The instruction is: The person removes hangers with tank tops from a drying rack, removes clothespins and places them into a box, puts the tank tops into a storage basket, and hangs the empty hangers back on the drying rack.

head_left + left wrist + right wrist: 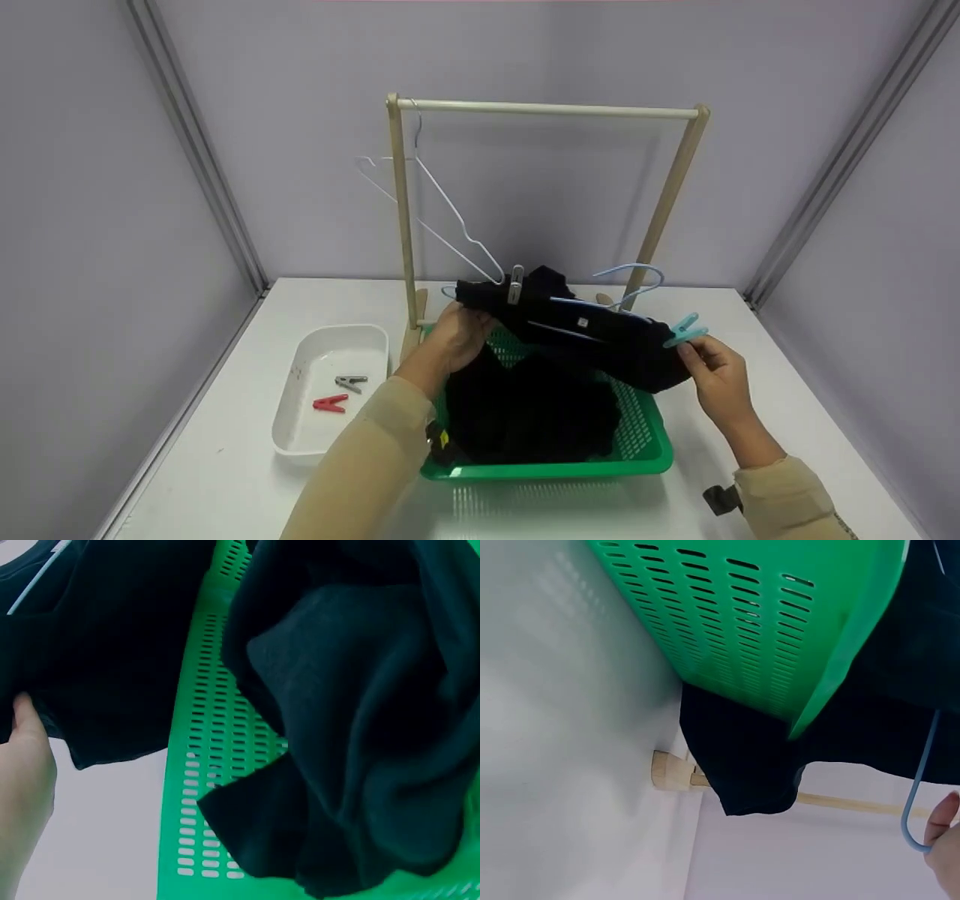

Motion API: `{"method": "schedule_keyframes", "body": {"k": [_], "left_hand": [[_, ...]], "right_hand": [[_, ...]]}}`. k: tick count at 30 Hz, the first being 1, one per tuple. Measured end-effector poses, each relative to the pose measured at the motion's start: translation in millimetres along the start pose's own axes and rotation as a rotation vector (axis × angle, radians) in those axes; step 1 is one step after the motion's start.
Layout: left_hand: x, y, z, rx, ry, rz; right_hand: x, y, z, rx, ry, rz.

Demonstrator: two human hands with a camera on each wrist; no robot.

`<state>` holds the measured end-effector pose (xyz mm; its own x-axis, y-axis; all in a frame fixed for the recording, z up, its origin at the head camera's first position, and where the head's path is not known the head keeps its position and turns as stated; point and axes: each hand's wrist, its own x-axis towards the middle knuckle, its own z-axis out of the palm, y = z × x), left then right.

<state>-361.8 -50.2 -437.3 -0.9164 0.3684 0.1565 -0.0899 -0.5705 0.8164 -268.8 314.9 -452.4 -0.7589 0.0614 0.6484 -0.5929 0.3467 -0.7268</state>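
Observation:
A black shirt (pixel 637 352) with a small pale label hangs on a light blue hanger (pixel 651 271), tilted over the green basket. My left hand (pixel 459 337) grips the shirt's left part from below; its thumb lies on the cloth in the left wrist view. A grey clothespin (pixel 515 285) clips the shirt near that end. On the other side my right hand (pixel 716 375) pinches the shirt's edge just below a teal clothespin (pixel 684 331). In the right wrist view, those fingertips (pixel 941 817) are right at the bend of the blue hanger.
More black cloth (pixel 532 412) fills the green basket (pixel 555 471). Behind it stands a wooden rack (pixel 547 109) with a white wire hanger (pixel 450 202) on its left end. At left, a white tray (pixel 289 420) holds a red clothespin (pixel 330 403) and a grey one.

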Motion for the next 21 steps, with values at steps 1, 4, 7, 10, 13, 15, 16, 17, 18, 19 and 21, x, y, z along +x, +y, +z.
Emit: {"method": "schedule_keyframes", "body": {"k": [1, 4, 7, 10, 13, 15, 16, 17, 18, 19, 21], "left_hand": [[0.4, 0.4, 0.8, -0.010, -0.014, 0.016], [0.5, 3.5, 3.3, -0.040, -0.050, 0.043], [0.3, 7.7, 6.1, -0.070, -0.069, 0.046], [-0.3, 12.4, 9.4, -0.106, -0.073, 0.051], [-1.1, 16.7, 12.2, -0.130, -0.083, 0.074], [-1.9, 18.9, 12.8, -0.136, -0.093, 0.099], [-2.7, 19.9, 12.7, -0.132, -0.095, 0.110], [-3.8, 20.9, 12.2, -0.126, -0.099, 0.122], [-5.5, 21.6, 11.1, -0.116, -0.101, 0.138], [-7.6, 22.4, 9.7, -0.109, -0.098, 0.153], [-13.4, 24.5, 6.1, -0.079, -0.071, 0.174]], "right_hand": [[-0.2, 0.0, 0.2, 0.003, 0.002, -0.003], [-0.2, 0.3, 1.2, 0.002, 0.016, -0.011], [0.2, -4.0, 3.0, 0.001, 0.037, -0.013], [1.4, -15.6, 6.0, 0.001, 0.046, -0.025], [2.2, -21.7, 8.2, 0.014, 0.048, -0.037], [2.3, -18.2, 8.4, 0.029, 0.052, -0.037], [2.2, -14.9, 8.3, 0.042, 0.053, -0.038], [2.1, -11.2, 7.9, 0.059, 0.054, -0.038], [1.8, -7.8, 7.6, 0.081, 0.054, -0.037], [1.8, -4.5, 7.1, 0.095, 0.053, -0.039], [1.4, 0.2, 6.6, 0.117, 0.049, -0.041]]}}
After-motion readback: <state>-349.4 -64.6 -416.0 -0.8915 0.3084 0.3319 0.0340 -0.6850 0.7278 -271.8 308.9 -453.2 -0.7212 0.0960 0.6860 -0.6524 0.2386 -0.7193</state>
